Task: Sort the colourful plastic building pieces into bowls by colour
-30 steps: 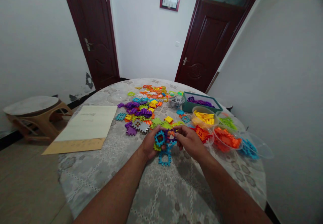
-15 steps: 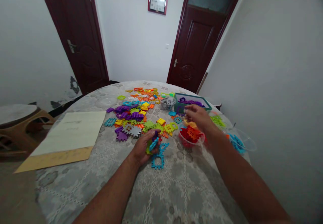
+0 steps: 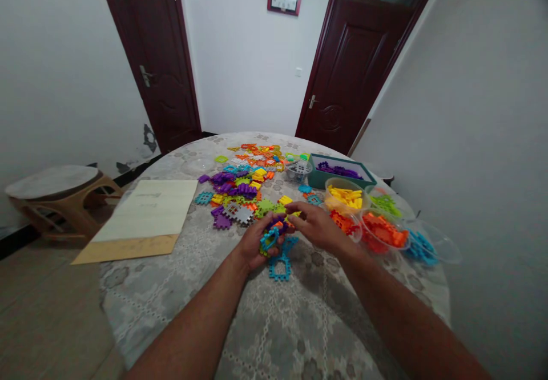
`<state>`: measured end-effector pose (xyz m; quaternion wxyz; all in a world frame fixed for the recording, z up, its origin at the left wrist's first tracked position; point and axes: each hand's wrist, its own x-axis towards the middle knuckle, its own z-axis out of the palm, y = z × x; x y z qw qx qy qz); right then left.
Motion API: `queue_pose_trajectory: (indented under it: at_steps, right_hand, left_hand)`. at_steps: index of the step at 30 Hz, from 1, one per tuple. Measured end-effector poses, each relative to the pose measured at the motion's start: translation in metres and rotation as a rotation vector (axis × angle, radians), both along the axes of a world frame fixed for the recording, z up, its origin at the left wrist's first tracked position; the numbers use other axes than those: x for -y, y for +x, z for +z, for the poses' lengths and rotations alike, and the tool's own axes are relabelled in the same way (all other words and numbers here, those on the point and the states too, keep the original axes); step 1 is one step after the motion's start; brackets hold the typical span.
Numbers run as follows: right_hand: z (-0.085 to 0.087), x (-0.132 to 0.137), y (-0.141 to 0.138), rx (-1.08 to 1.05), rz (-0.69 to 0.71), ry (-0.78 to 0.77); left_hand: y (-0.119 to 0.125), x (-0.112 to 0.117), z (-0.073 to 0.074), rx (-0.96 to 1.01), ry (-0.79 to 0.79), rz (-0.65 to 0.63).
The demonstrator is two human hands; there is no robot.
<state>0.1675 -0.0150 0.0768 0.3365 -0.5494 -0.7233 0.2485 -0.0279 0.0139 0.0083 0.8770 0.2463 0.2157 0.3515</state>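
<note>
From my remote seat I see two bare forearms, the left forearm [image 3: 197, 311] and the right forearm [image 3: 385, 294], uncovered as far as the near edge of my view. Each is broad and rounded at its near end, tapering smoothly to a slimmer wrist. The left hand [image 3: 252, 244] and right hand [image 3: 315, 225] are bare as well; their nails are too small for me to make out.
</note>
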Motion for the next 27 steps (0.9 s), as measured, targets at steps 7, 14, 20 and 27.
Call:
queue_pose_trajectory:
  at_steps: [7,14,20,27]
  right_hand:
    - [0.007,-0.003,-0.014,-0.027,0.053,-0.047]
    - [0.026,-0.022,0.037,-0.099,-0.058,-0.257]
    - [0.042,-0.078,0.105,-0.325,-0.5,-0.04]
    - [0.042,-0.043,0.103,-0.072,-0.573,0.189]
  left_hand:
    - [0.002,-0.002,0.001,-0.034,-0.017,-0.001]
    - [-0.001,-0.004,0.001,0.065,-0.075,0.0]
    - [-0.002,-0.008,0.002,0.045,-0.055,0.112]
    - [-0.001,-0.01,-0.002,0.082,-0.027,0.135]
